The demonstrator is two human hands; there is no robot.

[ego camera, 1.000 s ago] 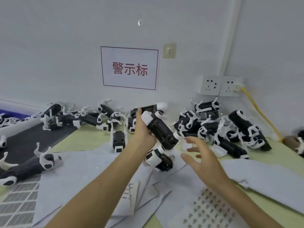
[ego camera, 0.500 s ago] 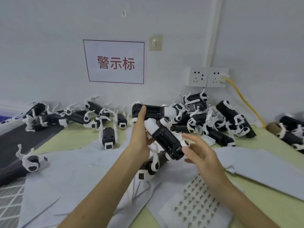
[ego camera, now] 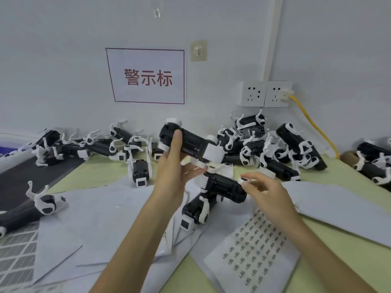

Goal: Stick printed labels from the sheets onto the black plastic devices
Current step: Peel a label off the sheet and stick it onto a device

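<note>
My left hand (ego camera: 174, 172) grips one black device (ego camera: 190, 142) and holds it up off the table, thumb lying along its near side and fingers curled beneath. It is tilted, with its white cap up at the far left. My right hand (ego camera: 273, 194) is lower and to the right, thumb and forefinger pinching a small white label (ego camera: 244, 180) with a dark mark. The fingertips are just beside a second device (ego camera: 224, 187), which lies on the papers under the raised one and rests across a third device (ego camera: 196, 210).

The printed label sheet (ego camera: 254, 246) lies near me under my right forearm. Blank white sheets (ego camera: 105, 218) overlap across the near left, and more run off to the right. A heap of devices (ego camera: 275, 149) crowds the far right against the wall, close behind the one I hold. Another row (ego camera: 95, 144) stretches along the far left. One device (ego camera: 140, 172) stands alone on the green table (ego camera: 101, 172), and another (ego camera: 31, 208) lies at the near left.

On the wall are a red-bordered sign (ego camera: 148, 77), two sockets (ego camera: 266, 94) and a yellow cable (ego camera: 313, 123).
</note>
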